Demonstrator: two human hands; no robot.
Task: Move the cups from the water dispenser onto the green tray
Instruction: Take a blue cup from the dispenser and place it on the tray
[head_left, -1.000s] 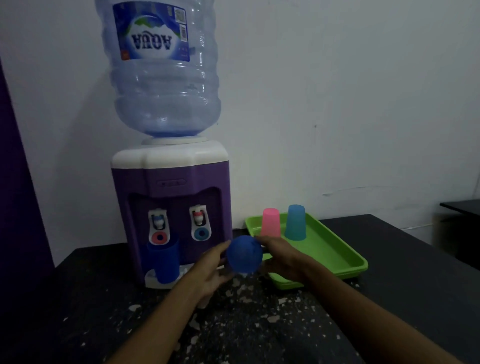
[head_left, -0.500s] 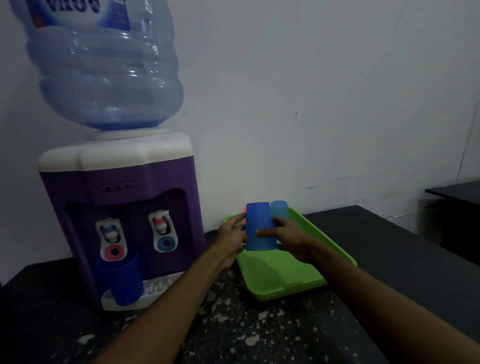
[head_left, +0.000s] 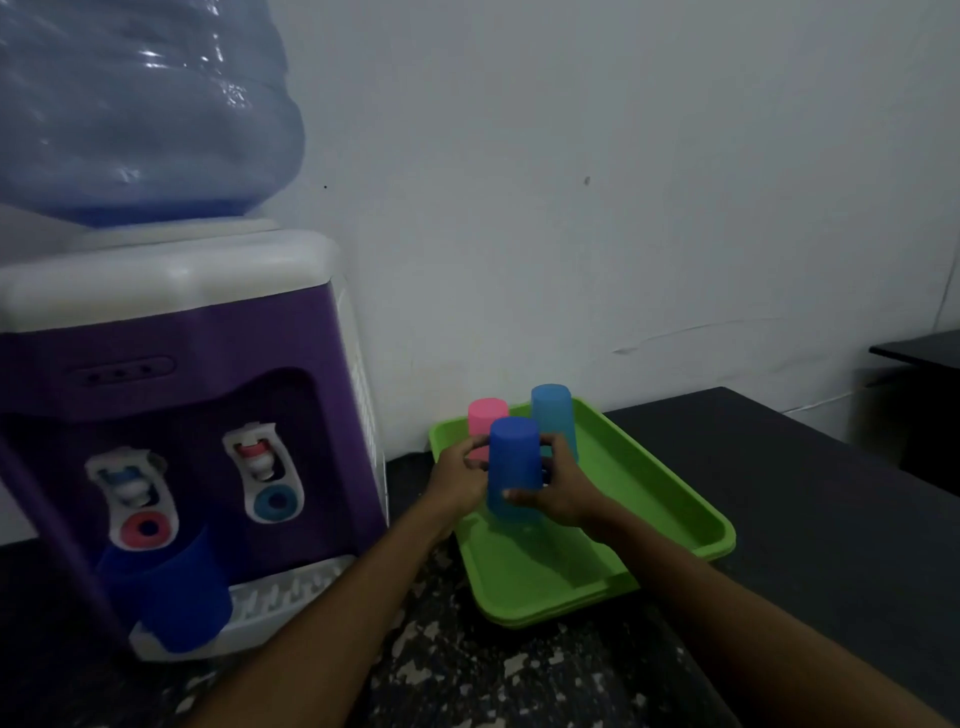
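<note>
Dark speckled countertop (head_left: 452, 670) against a pale wall; purple-and-white tabletop water dispenser (head_left: 187, 415) at left, shallow green plastic tray (head_left: 660, 493) at right.

Item in hand: dark blue plastic cup (head_left: 511, 467), upside down, wider rim downward over the middle of the tray floor; whether the rim touches the floor cannot be told. Left hand (head_left: 460, 480) wraps its curled fingers around the cup's left side; right hand (head_left: 563, 488) clasps the right side, fingers (head_left: 519, 494) pressed across the lower front. Behind it on the tray: pink plastic cup (head_left: 485, 415) and light blue plastic cup (head_left: 553, 418), both inverted, side by side near the far edge. Second dark blue plastic cup (head_left: 176, 592) stands tilted on the dispenser's white drip tray (head_left: 291, 592), below the left tap (head_left: 130, 483). Large clear blue water bottle (head_left: 140, 109) sits atop the dispenser.
</note>
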